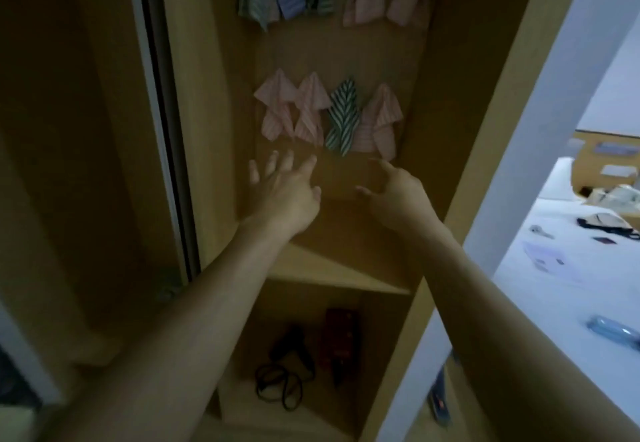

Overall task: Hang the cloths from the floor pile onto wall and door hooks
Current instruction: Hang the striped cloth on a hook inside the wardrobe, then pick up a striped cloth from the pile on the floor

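Head view: wooden panel (346, 61) with hung cloths (329, 116); both hands' (287, 196) fingers apart, empty

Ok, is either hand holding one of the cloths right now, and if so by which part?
Neither. The left hand and right hand are both empty, fingers spread, just below the lower row of hanging cloths and not touching them.

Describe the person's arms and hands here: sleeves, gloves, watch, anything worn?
Both forearms are bare right to the frame edge: no sleeves visible. The left hand and right hand are bare, no gloves. No watch, bracelet or rings can be seen, though the frame is dim and slightly blurred.
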The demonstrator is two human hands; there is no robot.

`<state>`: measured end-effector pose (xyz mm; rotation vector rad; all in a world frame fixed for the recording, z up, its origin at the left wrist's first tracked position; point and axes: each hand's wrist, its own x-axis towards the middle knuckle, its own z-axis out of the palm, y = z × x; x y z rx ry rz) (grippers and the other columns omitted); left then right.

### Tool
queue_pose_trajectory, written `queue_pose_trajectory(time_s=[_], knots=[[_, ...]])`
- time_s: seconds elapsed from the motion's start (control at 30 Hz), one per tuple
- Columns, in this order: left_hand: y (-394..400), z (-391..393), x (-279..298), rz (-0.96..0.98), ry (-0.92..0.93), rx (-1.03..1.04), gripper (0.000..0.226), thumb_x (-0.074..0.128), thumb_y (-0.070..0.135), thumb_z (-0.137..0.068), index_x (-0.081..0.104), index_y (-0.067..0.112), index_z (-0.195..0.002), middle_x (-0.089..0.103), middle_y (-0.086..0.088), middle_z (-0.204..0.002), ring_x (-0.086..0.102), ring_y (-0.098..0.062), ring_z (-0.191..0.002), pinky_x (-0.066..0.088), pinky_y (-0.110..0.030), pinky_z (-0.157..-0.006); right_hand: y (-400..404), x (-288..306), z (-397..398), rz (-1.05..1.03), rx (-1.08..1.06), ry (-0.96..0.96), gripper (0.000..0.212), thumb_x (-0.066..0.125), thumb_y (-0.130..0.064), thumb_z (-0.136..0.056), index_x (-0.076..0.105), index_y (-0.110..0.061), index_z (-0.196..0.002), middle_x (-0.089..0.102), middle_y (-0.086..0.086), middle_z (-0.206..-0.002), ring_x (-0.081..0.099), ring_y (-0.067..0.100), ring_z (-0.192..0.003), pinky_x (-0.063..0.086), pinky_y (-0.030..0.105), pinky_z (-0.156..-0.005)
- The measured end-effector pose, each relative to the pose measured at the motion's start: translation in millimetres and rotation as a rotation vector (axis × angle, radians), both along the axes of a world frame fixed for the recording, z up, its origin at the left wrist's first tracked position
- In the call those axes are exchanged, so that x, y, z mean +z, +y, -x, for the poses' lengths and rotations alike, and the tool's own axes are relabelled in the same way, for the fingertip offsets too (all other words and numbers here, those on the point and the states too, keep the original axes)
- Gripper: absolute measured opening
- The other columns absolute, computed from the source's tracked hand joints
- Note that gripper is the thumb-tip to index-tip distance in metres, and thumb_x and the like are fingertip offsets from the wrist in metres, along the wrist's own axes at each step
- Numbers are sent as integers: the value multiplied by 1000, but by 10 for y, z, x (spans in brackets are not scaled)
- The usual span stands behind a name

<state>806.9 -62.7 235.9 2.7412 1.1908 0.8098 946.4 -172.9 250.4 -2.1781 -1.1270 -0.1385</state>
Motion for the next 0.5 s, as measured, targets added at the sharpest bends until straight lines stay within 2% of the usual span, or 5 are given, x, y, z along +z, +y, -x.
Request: queue_pose_trajectory(time_s=[0.07,0.2,0.4,0.5], knots=[[-291,89,-251,57,-1,-16,58,38,47,-98,18,37,-152,15,-2,-162,6,-25,-149,2,-55,-118,-263,-202,95,6,37,59,65,62,-42,-89,33,-31,-146,49,6,-138,52,26,-122,51,44,-95],[-819,277,-716,164,9,-19,58,39,48,-98,16,40,-151,14,2,-162,5,-22,-149,3,-54,-119,-746,-647,293,37,23,82,64,60,-47,-89,32,-33,-146,44,1,-145,47,21,-128,43,34,-96],[-1396,468,-1191,298,40,-75,59,40,50,-97,17,40,-150,17,3,-161,6,-22,-149,4,-55,-119,-1400,-1223,584,107,-17,196,63,59,-51,-88,33,-37,-143,44,0,-145,47,22,-129,43,38,-98],[-1612,506,-1317,353,60,-136,59,40,50,-97,17,40,-150,14,4,-162,3,-20,-150,1,-55,-119,-1708,-1429,735,132,-64,225,63,57,-51,-89,33,-35,-144,48,-1,-141,50,21,-124,43,35,-96]])
